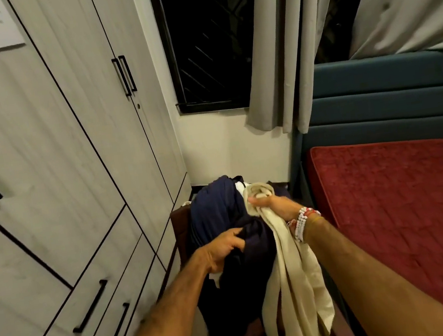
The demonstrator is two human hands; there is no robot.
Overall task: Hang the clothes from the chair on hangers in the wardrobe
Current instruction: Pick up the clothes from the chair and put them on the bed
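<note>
Right hand point(273, 206) has a fistful of a cream garment point(292, 281), fingers closed around the bunched top end, and the rest of it hangs down in long folds between the two forearms. There's a stack of bead bracelets point(304, 221) on that wrist. Left hand point(222, 249) is palm-down with the fingers curled into a dark navy garment point(212, 212), gripping a fold of it. Both arms reach forward and down from the bottom of the view. The navy stuff is heaped on a brown chair point(182, 228), mostly buried, only a bit of its edge shows. The chair is jammed in a narrow gap: the wardrobe point(74, 149) with its doors shut and black bar handles runs along the left, and a bed with a red cover point(405, 212) and a teal padded headboard point(388, 97) sits right beside it. Behind the chair there's a dark barred window point(203, 38) with grey curtains point(276, 44).
</note>
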